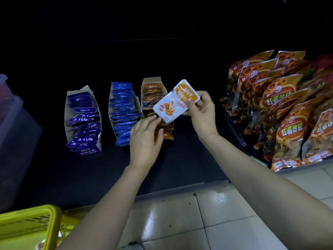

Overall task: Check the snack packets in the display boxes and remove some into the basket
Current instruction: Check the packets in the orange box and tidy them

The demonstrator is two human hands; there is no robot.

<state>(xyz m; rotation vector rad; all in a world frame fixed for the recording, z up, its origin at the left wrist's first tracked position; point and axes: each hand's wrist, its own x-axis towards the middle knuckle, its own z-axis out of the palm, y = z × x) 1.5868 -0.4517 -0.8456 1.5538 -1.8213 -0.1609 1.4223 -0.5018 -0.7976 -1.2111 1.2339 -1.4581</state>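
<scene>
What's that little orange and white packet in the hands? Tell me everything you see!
The packet is a flat, glossy pouch, orange at one end and white at the other, with a picture of food strips and writing. It is held tilted over the orange display box. The right hand pinches its orange end; the left hand pinches its white corner.

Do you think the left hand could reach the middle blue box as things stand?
Probably yes: the left hand is beside the middle blue box, nothing between, though it pinches the orange packet.

orange-white snack packet (pixel 176 100) held tilted above the orange display box (pixel 151 82).
</scene>
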